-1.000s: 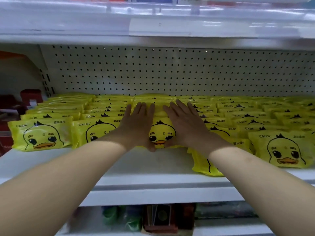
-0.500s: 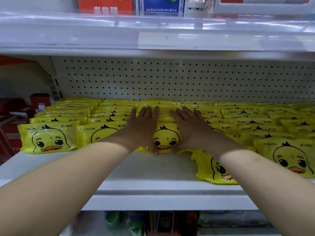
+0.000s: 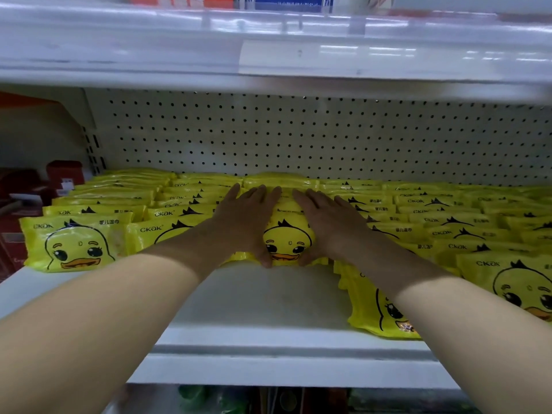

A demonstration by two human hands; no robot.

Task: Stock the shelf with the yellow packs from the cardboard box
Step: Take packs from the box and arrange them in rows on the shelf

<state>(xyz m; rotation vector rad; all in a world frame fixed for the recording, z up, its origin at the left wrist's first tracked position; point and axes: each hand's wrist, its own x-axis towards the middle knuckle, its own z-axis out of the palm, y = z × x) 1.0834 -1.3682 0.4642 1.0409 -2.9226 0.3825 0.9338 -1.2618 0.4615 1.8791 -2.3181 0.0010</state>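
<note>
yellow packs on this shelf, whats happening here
A person is stocking the shelf. The left grip and right grip lie flat on the front pack of a middle row, thumbs at its near edge. Rows of packs fill the shelf; one loose pack lies askew under the right forearm.

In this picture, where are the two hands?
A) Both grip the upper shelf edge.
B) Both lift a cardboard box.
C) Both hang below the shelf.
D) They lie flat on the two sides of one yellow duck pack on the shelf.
D: the left hand and the right hand lie with straight fingers on either side of the yellow pack on the shelf.
</note>
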